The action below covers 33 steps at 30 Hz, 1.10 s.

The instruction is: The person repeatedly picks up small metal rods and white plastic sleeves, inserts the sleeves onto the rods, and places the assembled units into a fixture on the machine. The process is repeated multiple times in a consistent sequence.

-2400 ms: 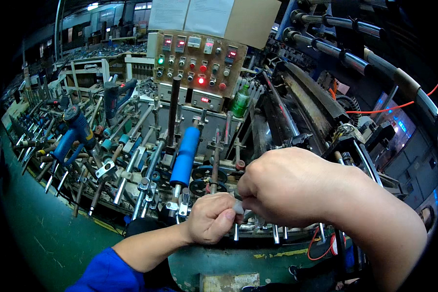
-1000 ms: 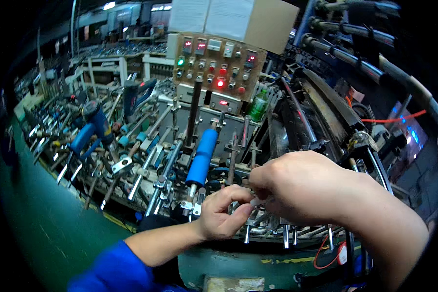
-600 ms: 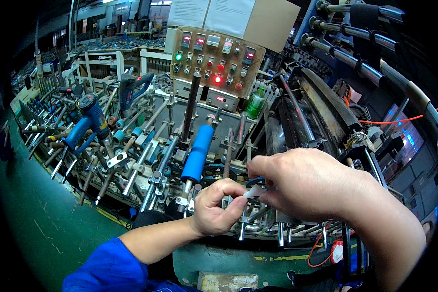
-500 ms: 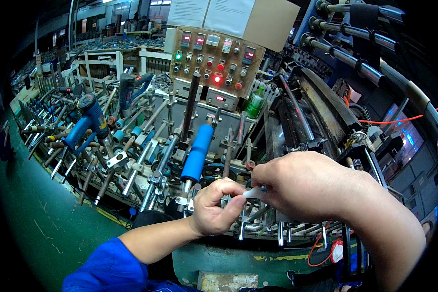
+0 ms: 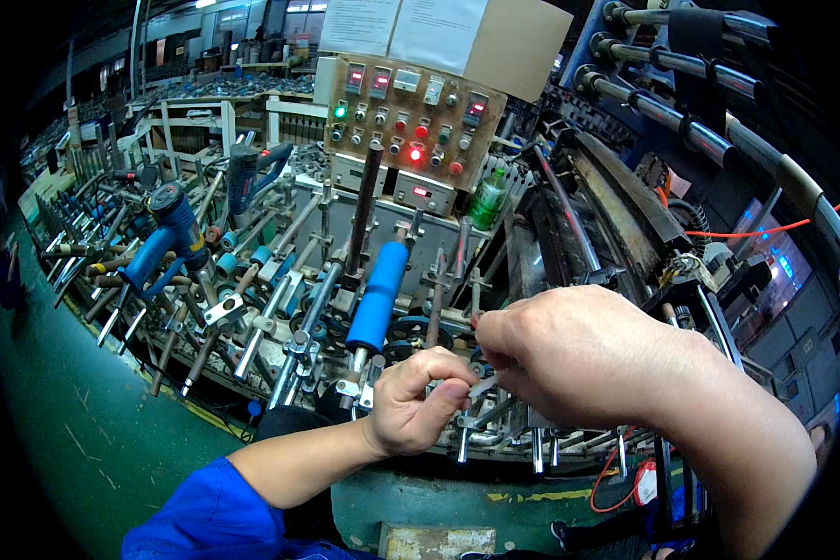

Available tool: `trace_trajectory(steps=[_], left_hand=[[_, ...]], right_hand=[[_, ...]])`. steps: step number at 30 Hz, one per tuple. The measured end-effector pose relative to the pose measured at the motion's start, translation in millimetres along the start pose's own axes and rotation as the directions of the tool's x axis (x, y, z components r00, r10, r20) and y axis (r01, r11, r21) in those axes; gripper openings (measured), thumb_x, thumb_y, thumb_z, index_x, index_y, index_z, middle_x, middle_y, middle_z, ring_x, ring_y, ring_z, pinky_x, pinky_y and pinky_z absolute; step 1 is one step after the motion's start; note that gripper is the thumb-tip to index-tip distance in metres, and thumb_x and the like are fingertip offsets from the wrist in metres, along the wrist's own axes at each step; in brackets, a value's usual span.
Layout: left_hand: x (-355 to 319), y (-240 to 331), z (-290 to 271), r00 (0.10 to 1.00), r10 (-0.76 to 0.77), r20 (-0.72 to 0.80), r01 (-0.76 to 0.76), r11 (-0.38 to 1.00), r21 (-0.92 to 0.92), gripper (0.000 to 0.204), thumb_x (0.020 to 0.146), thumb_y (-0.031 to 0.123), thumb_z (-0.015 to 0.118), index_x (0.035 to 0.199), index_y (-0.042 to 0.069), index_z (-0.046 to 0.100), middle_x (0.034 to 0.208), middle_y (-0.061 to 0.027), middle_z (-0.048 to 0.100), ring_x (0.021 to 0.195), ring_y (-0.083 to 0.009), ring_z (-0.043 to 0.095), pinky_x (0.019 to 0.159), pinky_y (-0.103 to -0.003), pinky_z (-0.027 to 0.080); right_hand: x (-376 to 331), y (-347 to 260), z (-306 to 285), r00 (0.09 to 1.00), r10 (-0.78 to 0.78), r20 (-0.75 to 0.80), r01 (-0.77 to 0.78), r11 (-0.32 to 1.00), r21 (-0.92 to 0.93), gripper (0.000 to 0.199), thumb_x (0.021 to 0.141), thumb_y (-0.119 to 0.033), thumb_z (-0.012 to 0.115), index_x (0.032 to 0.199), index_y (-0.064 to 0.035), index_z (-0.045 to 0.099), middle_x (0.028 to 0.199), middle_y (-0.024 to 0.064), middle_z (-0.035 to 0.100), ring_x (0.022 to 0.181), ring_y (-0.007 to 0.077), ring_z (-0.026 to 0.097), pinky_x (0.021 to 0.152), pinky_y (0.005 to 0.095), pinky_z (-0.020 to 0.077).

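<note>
Machine [image 5: 280,308] with rods and spindles across front, control panel [image 5: 406,121] behind. Blue roller [image 5: 378,297] upright, just above left hand [image 5: 415,401]. Right hand [image 5: 569,359] and left hand pinching small metal piece [image 5: 481,387] together at machine's front edge.

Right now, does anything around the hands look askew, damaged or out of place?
Nothing stands out. Both hands, left hand and right hand, pinch a small metal part at the machine's pin row; the blue roller looks intact.
</note>
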<state>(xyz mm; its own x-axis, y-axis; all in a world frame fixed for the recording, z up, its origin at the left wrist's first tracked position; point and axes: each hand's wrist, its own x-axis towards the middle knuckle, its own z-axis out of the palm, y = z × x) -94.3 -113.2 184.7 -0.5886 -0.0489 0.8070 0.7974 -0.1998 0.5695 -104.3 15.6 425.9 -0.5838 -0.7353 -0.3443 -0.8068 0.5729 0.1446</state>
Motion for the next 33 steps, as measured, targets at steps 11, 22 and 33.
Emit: trace_trajectory(steps=[11, 22, 33], left_hand=[[-3.6, -3.8, 2.6, 0.999, -0.017, -0.04, 0.021, 0.995, 0.095, 0.029, 0.092, 0.014, 0.078, 0.113, 0.002, 0.062, 0.107, -0.0116, 0.07, 0.088, -0.017, 0.069, 0.079, -0.03, 0.056], [-1.5, -5.0, 3.1, 1.0, -0.01, -0.016, 0.011, 0.998, 0.066, 0.025, 0.095, 0.009, 0.072, 0.115, 0.001, 0.061, 0.098, -0.0115, 0.07, 0.082, -0.0159, 0.068, 0.072, -0.029, 0.055], [3.0, -1.0, 2.4, 0.999, 0.039, 0.013, -0.04, 0.994, 0.103, 0.012, 0.102, 0.006, 0.058, 0.111, -0.003, 0.059, 0.095, -0.0139, 0.068, 0.079, -0.0154, 0.067, 0.069, -0.028, 0.055]], right_hand=[[0.4, 0.0, 3.7, 0.994, -0.082, -0.076, 0.085, 0.996, 0.034, 0.014, 0.09, -0.015, 0.065, 0.1, -0.0045, 0.065, 0.087, 0.018, 0.073, 0.088, 0.0369, 0.073, 0.077, 0.0458, 0.0582], [0.6, -1.5, 2.5, 0.994, -0.085, -0.071, 0.087, 0.996, 0.024, 0.014, 0.089, -0.013, 0.065, 0.1, -0.0034, 0.067, 0.087, 0.0184, 0.073, 0.087, 0.0376, 0.073, 0.075, 0.0457, 0.0586], [-0.5, -6.0, -2.6, 1.0, -0.014, -0.011, 0.015, 0.998, 0.063, 0.02, 0.089, -0.017, 0.068, 0.1, -0.0017, 0.064, 0.086, 0.0188, 0.073, 0.088, 0.038, 0.073, 0.075, 0.0463, 0.0584]])
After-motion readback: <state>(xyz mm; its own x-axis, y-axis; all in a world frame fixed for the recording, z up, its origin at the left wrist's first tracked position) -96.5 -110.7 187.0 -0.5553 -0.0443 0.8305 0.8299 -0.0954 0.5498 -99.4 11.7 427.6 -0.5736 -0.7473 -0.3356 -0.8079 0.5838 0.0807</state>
